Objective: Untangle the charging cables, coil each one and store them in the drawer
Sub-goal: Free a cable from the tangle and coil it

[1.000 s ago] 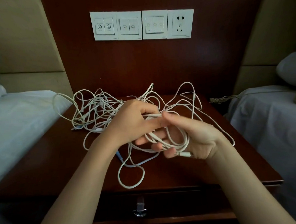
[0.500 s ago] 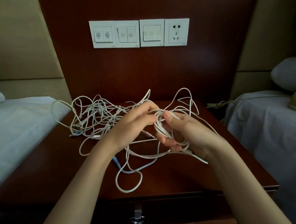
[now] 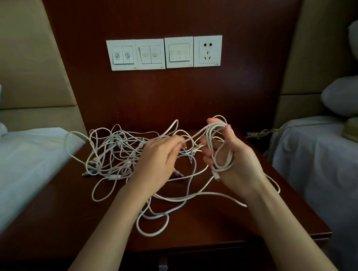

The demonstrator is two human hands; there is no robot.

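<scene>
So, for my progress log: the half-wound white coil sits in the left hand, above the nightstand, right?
No: the head view shows the half-wound white coil in the right hand, above the nightstand. The left hand pinches one strand.

Dim, even light is falling over the dark wood desk (image 3: 54, 224), which is swallowing detail. The white charging cables (image 3: 210, 140) above it are catching pale light, and the drawer (image 3: 201, 262) beneath is sinking into near-black shadow. Wide-angle distortion is bending the padded headboards (image 3: 25, 71) flanking the desk.
</scene>
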